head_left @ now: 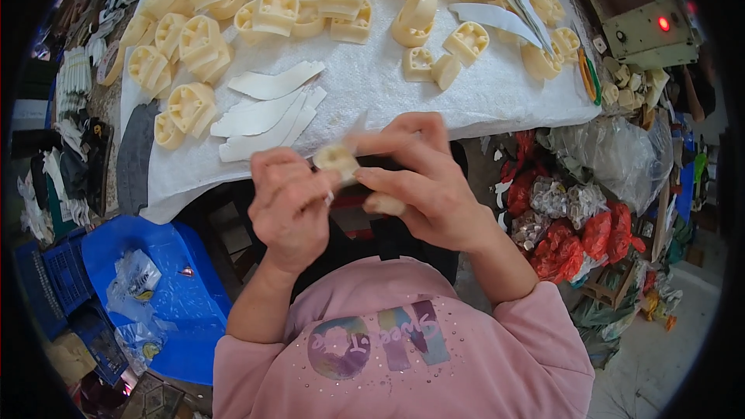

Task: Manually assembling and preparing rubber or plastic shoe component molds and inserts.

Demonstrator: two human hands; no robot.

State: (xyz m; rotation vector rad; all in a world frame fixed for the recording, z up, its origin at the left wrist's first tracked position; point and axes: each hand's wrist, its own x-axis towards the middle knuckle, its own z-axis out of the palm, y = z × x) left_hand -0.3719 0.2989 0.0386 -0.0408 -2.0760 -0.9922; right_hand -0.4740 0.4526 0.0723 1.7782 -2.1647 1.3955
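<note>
A cream plastic shoe heel [336, 160] is held up in front of my chest, just off the table's near edge. My left hand [291, 200] is closed on its left side, the fingers curled. From the right, my right hand [423, 178] pinches it, with the upper fingers smeared by motion. A thin pale sliver shows blurred above the heel; I cannot make out what it is. Beyond my left hand lie several white curved strips [268, 115], overlapping on the white-covered table [365, 81]. More cream heels [206, 46] crowd the far part of the table.
White and grey strips [504, 23] rest on the heels at the far right, near yellow-and-green looped handles [587, 77]. A blue plastic chair [174, 295] holding clear bags stands at lower left. Red bags [563, 248] and clear plastic are heaped on the right. A machine with a red light [663, 24] stands behind.
</note>
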